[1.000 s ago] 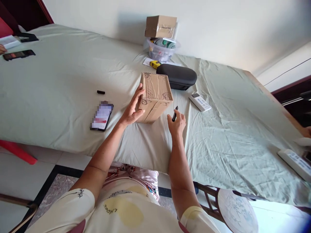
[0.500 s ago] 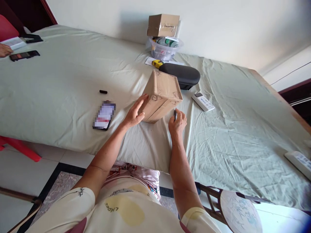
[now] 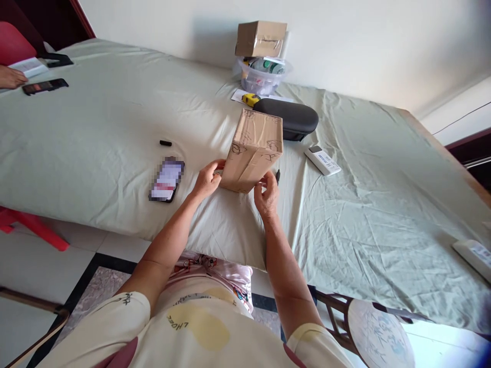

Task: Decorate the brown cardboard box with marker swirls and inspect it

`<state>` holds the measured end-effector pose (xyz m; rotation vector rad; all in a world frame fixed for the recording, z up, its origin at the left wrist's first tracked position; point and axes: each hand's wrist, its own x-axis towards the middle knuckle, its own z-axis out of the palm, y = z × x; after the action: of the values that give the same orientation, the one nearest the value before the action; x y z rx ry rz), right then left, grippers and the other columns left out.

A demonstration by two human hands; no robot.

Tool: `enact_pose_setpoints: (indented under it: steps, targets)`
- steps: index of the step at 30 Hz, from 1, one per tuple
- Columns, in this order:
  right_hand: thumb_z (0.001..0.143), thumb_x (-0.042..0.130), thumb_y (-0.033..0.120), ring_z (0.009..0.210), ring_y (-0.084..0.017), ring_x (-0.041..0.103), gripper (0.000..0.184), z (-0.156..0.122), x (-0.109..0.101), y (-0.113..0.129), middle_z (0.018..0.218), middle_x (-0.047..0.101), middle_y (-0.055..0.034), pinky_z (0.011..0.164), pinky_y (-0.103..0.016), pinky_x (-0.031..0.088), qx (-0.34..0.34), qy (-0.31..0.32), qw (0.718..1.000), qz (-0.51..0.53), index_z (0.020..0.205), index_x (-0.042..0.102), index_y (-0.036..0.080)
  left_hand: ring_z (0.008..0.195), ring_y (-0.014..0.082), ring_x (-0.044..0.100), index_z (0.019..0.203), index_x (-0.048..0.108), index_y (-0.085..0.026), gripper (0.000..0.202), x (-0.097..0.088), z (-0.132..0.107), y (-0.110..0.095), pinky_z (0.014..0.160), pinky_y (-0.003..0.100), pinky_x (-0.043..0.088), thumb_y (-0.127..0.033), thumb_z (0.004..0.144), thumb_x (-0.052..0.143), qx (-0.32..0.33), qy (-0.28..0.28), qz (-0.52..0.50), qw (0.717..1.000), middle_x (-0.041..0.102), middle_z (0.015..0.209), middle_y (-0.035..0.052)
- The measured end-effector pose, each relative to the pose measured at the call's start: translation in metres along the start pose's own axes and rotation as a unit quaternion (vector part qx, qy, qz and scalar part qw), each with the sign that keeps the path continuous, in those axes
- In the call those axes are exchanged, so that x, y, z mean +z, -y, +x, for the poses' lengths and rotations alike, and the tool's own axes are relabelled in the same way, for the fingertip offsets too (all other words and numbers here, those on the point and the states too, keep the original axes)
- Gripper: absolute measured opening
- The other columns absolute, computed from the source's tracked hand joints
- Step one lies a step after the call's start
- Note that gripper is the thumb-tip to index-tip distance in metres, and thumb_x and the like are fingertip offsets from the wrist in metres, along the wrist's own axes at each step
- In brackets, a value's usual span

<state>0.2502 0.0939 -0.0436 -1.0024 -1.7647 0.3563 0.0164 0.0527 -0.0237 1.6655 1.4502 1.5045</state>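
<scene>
A brown taped cardboard box (image 3: 254,148) with pen doodles on it stands tilted on the pale green sheet (image 3: 115,117). My left hand (image 3: 207,180) grips its lower left corner. My right hand (image 3: 266,193) holds its lower right corner, with a black marker (image 3: 277,176) tucked in the same fingers. The box's near end is lifted off the sheet between both hands.
A phone (image 3: 167,179) lies left of the box, a black marker cap (image 3: 165,143) beyond it. Behind the box are a black case (image 3: 291,116), a yellow tape measure (image 3: 250,99), a white remote (image 3: 322,160), a plastic tub (image 3: 261,76) under a small box (image 3: 261,38). Another person's hand (image 3: 10,77) is far left.
The box has been tipped up onto its end and turned. My left hand slid down to its lower corner, and my right hand moved in with the marker and took the other corner.
</scene>
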Motion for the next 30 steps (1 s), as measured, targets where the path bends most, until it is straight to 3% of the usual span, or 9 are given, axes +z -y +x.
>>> enact_pose_setpoints:
  steps: [5, 11, 14, 19, 22, 26, 30]
  targets:
    - [0.081, 0.044, 0.013, 0.088, -0.018, 0.071, 0.058, 0.000, 0.003, -0.007, 0.111, 0.071, -0.0064, 0.084, -0.037, 0.062, 0.030, 0.014, 0.999, 0.008, 0.136, 0.061, 0.024, 0.113, 0.0208, 0.078, 0.115, 0.073, -0.017, 0.048, 0.005, -0.002, -0.004, 0.100, 0.033, 0.064, 0.000, 0.077, 0.048, -0.063, -0.018, 0.010, 0.998, 0.083, 0.117, 0.0081]
    - [0.080, 0.043, 0.013, 0.086, -0.018, 0.070, 0.052, 0.003, 0.002, -0.013, 0.106, 0.074, -0.0044, 0.086, -0.034, 0.061, 0.065, 0.018, 0.998, -0.004, 0.125, 0.066, 0.024, 0.101, 0.0196, 0.080, 0.106, 0.072, -0.017, 0.041, 0.005, -0.001, -0.006, 0.092, 0.031, 0.064, -0.001, 0.077, 0.048, -0.091, -0.042, 0.033, 0.994, 0.083, 0.108, 0.0072]
    - [0.083, 0.044, 0.016, 0.090, -0.020, 0.071, 0.053, 0.005, -0.001, -0.012, 0.105, 0.076, -0.0057, 0.090, -0.038, 0.060, 0.095, 0.011, 0.995, -0.017, 0.130, 0.066, 0.023, 0.094, 0.0183, 0.080, 0.106, 0.072, -0.017, 0.038, -0.003, 0.001, -0.006, 0.092, 0.031, 0.063, -0.004, 0.079, 0.049, -0.095, -0.103, 0.054, 0.989, 0.083, 0.102, 0.0069]
    - [0.084, 0.044, 0.020, 0.091, -0.020, 0.073, 0.053, 0.007, -0.005, -0.012, 0.104, 0.076, -0.0059, 0.091, -0.040, 0.061, 0.125, -0.017, 0.992, -0.020, 0.133, 0.065, 0.022, 0.104, 0.0207, 0.078, 0.114, 0.071, -0.019, 0.038, -0.035, -0.018, -0.016, 0.100, 0.034, 0.062, -0.013, 0.083, 0.051, -0.088, -0.205, 0.153, 0.963, 0.082, 0.108, 0.0078]
    - [0.086, 0.045, 0.022, 0.087, -0.018, 0.072, 0.049, 0.007, -0.005, -0.012, 0.103, 0.076, -0.0047, 0.090, -0.039, 0.061, 0.128, -0.030, 0.991, -0.017, 0.131, 0.065, 0.023, 0.121, 0.0267, 0.074, 0.126, 0.069, -0.017, 0.041, -0.066, -0.042, -0.027, 0.113, 0.043, 0.057, -0.020, 0.089, 0.052, -0.133, -0.227, 0.250, 0.932, 0.079, 0.123, 0.0125]
    - [0.087, 0.045, 0.022, 0.085, -0.017, 0.072, 0.046, 0.007, -0.003, -0.012, 0.104, 0.077, -0.0044, 0.088, -0.036, 0.061, 0.123, -0.046, 0.991, -0.013, 0.128, 0.065, 0.024, 0.144, 0.0425, 0.058, 0.146, 0.059, -0.007, 0.060, -0.108, -0.070, -0.038, 0.123, 0.061, 0.046, -0.036, 0.093, 0.059, -0.265, -0.215, 0.386, 0.857, 0.065, 0.149, 0.0263]
    - [0.087, 0.045, 0.023, 0.085, -0.018, 0.072, 0.045, 0.007, -0.002, -0.012, 0.104, 0.077, -0.0047, 0.084, -0.037, 0.060, 0.118, -0.059, 0.991, -0.014, 0.127, 0.065, 0.024, 0.151, 0.0513, 0.047, 0.140, 0.059, 0.001, 0.077, -0.126, -0.083, -0.036, 0.121, 0.070, 0.042, -0.057, 0.090, 0.064, -0.343, -0.154, 0.457, 0.806, 0.059, 0.149, 0.0377]
